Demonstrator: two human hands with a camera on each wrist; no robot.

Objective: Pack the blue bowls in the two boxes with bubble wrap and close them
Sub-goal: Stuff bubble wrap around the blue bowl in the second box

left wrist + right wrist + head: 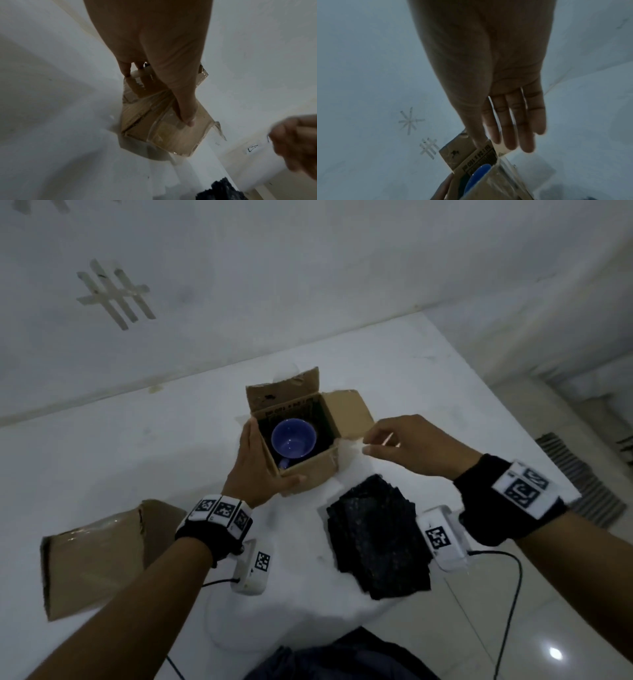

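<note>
An open cardboard box stands mid-table with its flaps up. A blue bowl sits upright inside it; the right wrist view shows only its rim. My left hand steadies the box, fingers flat along its left wall and thumb flat across the taped front wall. My right hand hovers beside the right flap, fingers straight and holding nothing. A stack of dark textured wrap sheets lies right of the box. A second cardboard box lies at the near left.
The white table meets a white wall at the back. Its right edge drops to a tiled floor. Cables hang from both wrist cameras near the front edge. Tape marks are stuck on the wall.
</note>
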